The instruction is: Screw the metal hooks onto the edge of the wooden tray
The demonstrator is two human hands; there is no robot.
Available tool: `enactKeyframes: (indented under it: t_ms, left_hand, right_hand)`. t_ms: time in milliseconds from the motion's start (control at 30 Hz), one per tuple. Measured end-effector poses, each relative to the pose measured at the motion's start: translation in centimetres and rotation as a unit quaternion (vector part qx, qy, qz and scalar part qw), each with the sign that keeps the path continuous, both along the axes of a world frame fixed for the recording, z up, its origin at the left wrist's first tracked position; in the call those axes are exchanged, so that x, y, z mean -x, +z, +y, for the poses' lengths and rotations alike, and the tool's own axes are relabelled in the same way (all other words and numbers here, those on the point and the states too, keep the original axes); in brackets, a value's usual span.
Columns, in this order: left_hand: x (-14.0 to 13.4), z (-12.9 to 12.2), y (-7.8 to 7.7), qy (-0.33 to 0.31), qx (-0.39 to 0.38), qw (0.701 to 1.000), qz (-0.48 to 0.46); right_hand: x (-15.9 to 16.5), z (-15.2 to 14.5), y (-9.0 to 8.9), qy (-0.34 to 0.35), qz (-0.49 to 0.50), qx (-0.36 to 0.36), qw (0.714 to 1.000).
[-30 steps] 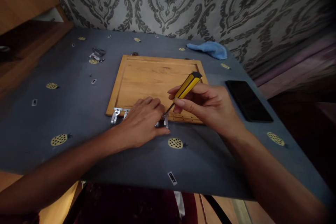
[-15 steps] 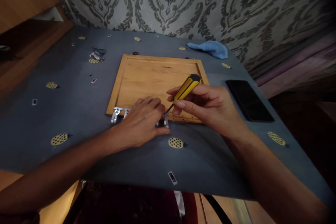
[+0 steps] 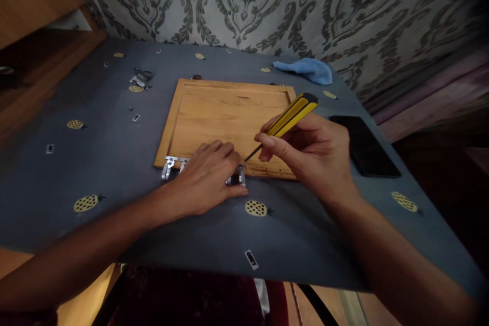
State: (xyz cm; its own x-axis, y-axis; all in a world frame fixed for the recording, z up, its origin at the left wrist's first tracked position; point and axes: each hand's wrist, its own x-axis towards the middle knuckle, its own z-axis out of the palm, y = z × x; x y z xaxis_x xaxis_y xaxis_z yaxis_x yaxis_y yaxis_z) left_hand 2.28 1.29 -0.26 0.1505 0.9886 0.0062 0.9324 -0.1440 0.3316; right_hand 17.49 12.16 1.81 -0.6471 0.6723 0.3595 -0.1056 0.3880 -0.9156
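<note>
Over the wooden panel [image 3: 221, 117], the right hand [image 3: 319, 155] clamps a screwdriver [image 3: 281, 125], likely light and rigid, best held by its handle [image 3: 296, 112]; left hand [image 3: 208, 178], grip unclear.

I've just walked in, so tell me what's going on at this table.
The right hand holds a screwdriver, its tip close to a metal fitting at the near edge of a wooden panel; contact is hard to tell. The left hand lies over that edge, beside the fitting. A phone lies to the panel's right.
</note>
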Motion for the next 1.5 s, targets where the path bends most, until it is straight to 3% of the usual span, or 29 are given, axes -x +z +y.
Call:
enactKeyframes:
  t_ms: [333, 633, 933, 1233, 1500]
  left_hand:
    - [0.0, 0.1, -0.1, -0.003, -0.003, 1.0, 0.007]
    - [-0.1, 0.2, 0.1, 0.0, 0.016, 1.0, 0.007]
    - [0.0, 0.1, -0.1, -0.001, 0.006, 1.0, 0.017]
    - [0.0, 0.1, -0.2, -0.003, 0.001, 1.0, 0.012]
    - [-0.1, 0.1, -0.1, 0.0, 0.001, 1.0, 0.023]
  right_hand:
    - [0.1, 0.1, -0.6, 0.036, -0.016, 0.017, 0.999]
    - [0.0, 0.2, -1.2, 0.032, -0.036, -0.024, 0.999]
    - [-0.5, 0.7, 0.1, 0.103, -0.07, 0.02, 0.992]
    - [0.0, 0.6, -0.8, 0.084, -0.018, 0.039, 0.996]
    - [-0.4, 0.8, 0.1, 0.101, -0.052, 0.039, 0.993]
